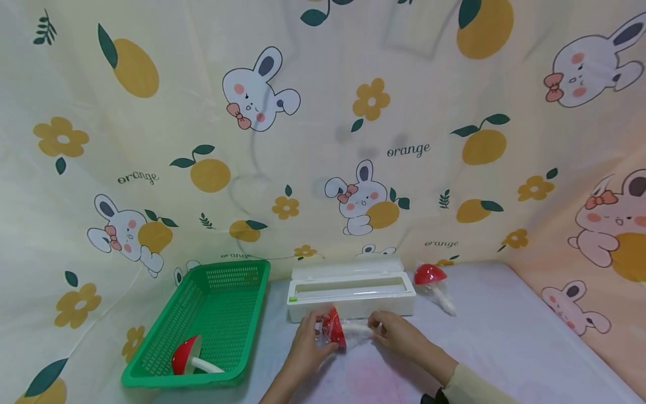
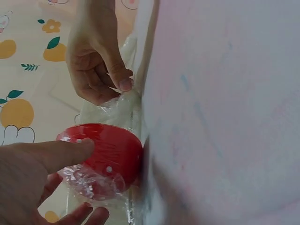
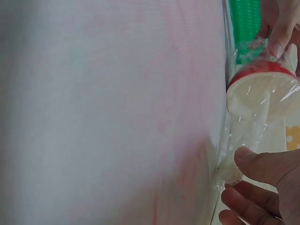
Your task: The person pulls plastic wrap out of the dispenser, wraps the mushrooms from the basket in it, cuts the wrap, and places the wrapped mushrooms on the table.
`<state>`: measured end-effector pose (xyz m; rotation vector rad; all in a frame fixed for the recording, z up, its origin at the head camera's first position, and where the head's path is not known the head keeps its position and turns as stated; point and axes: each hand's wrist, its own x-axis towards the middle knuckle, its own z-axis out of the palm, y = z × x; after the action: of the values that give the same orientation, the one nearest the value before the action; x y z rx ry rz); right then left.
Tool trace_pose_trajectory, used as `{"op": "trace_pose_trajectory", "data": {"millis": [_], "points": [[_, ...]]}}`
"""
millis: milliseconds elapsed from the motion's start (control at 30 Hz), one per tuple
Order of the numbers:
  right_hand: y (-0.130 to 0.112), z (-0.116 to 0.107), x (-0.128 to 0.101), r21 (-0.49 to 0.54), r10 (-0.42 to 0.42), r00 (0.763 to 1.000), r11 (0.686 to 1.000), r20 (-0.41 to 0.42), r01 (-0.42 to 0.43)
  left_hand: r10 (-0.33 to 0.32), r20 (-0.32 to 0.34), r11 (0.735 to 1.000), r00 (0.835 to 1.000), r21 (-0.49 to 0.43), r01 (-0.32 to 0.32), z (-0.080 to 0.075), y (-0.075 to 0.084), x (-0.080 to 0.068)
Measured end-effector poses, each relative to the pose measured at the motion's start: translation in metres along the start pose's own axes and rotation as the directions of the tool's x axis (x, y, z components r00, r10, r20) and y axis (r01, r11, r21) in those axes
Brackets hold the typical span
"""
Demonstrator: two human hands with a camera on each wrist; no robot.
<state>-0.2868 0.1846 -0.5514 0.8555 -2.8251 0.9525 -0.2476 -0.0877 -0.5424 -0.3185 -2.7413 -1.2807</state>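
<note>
A toy mushroom (image 1: 333,330) with a red, white-dotted cap and a white stem lies sideways over the table, wrapped in clear plastic film. My left hand (image 1: 305,343) holds the cap, thumb on one side and fingers on the other; the left wrist view shows the thumb across the red cap (image 2: 112,152). At the stem end my right hand (image 1: 396,332) pinches the film between thumb and fingers. In the right wrist view, crinkled film (image 3: 230,174) gathers at the right fingertips, and the cap's pale underside (image 3: 255,96) shows through the wrap.
A white cling film dispenser (image 1: 348,307) with its lid raised stands just behind the hands. To the left is a green basket (image 1: 250,342) with an unwrapped mushroom (image 1: 181,358) in it. Another film-wrapped mushroom (image 1: 430,274) lies at the back right. A patterned curtain (image 1: 313,146) hangs behind.
</note>
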Motion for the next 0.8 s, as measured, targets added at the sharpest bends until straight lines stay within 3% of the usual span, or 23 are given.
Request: {"op": "trace_pose_trajectory", "data": {"millis": [233,567,700,800], "points": [[-0.003,-0.001,-0.002,-0.024,0.029,0.999,0.999,-0.014,-0.030,0.006,-0.005,0.999,1.000,-0.052,-0.006,-0.008,0.001,-0.008],[-0.003,-0.005,-0.006,-0.041,-0.046,0.997,0.998,-0.056,0.044,-0.007,-0.056,0.996,0.998,-0.091,0.002,-0.017,-0.005,-0.011],[-0.007,-0.012,-0.007,-0.058,-0.077,0.993,0.996,-0.091,0.072,-0.043,-0.130,0.995,0.991,-0.090,0.031,-0.023,-0.011,-0.005],[-0.008,-0.017,-0.007,-0.065,-0.094,0.987,0.994,-0.127,0.086,-0.062,-0.217,0.995,0.974,-0.095,0.042,-0.028,-0.017,-0.001]]}}
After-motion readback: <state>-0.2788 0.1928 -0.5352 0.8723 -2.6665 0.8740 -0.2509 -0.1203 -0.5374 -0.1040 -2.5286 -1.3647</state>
